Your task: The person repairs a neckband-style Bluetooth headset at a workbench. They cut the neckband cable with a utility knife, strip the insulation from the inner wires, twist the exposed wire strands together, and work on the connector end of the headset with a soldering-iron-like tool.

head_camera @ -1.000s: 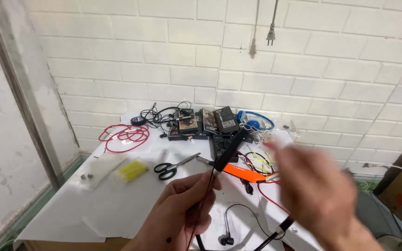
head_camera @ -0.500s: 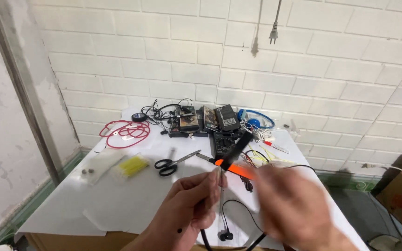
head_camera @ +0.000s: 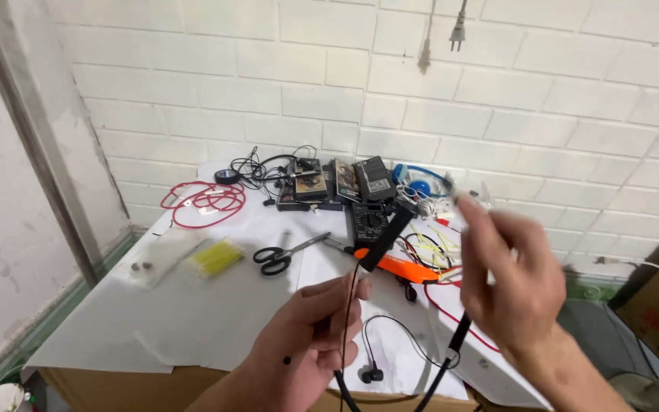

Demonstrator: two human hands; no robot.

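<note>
Here I see the left hand point(head_camera: 303, 347) pinching a thin black headband cable point(head_camera: 348, 305) above the white paper-covered surface point(head_camera: 154, 320); at three o'clock, the blurred right hand point(head_camera: 509, 286) hovers, its grip unclear. Black-handled scissors point(head_camera: 280, 255) lie at eleven o'clock.

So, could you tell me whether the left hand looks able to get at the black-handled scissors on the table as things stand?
Probably yes: the scissors lie uncovered, with bare table between them and the left hand. But that hand is pinching a thin black cable.

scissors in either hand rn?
No, the black-handled scissors lie on the white table, apart from the left hand and the right hand.
</note>
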